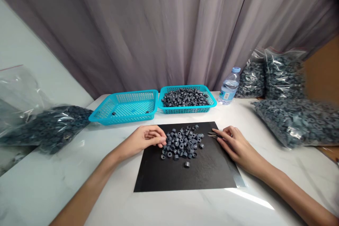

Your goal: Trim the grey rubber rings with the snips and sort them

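Note:
A loose pile of small dark grey plastic rings (182, 143) lies on a black mat (169, 178), with one single ring (187, 164) apart in front of it. At the pile's left edge is my left hand (150, 137). Its fingers are curled and the thumb is brought in against them; whether a ring is pinched there is hidden. To the right of the pile, my right hand (233, 141) rests at the mat's edge, closed on small metal snips (212, 135). Two thin tips of the snips point left, toward the rings, without touching them.
Behind the mat stand a blue basket (122, 122) with a few rings and another blue basket (188, 110) full of them. A water bottle (229, 86) is to their right. Clear bags of rings lie left (63, 123) and right (296, 120). A grey curtain (148, 31) hangs behind.

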Demonstrator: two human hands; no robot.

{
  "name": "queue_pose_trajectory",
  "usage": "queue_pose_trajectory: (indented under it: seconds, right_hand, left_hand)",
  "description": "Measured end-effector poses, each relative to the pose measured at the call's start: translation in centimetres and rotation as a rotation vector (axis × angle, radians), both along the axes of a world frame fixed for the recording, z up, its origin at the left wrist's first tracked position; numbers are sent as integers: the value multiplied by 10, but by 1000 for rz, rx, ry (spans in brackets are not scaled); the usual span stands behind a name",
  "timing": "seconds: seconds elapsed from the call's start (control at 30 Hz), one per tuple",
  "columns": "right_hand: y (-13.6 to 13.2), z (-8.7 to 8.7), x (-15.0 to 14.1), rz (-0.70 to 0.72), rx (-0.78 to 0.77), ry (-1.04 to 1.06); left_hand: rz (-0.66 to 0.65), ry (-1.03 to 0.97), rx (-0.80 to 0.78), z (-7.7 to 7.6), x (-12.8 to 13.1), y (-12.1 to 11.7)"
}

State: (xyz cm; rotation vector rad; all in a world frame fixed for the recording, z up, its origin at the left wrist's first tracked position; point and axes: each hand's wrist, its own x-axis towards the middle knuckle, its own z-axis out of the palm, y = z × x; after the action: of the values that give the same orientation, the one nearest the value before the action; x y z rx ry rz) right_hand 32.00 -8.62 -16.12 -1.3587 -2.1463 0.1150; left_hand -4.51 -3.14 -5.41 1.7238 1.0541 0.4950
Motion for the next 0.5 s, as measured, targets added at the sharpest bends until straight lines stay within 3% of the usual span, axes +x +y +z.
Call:
queue_pose_trajectory:
  seconds: [0.2,0.5]
  right_hand:
    - [-1,-1,-1,-29,55,-49]
    - [-5,6,-5,-72,157,-131]
  left_hand:
    - [90,-188,-126,-13,42,-25]
    - [157,-369,-389,-4,68,-54]
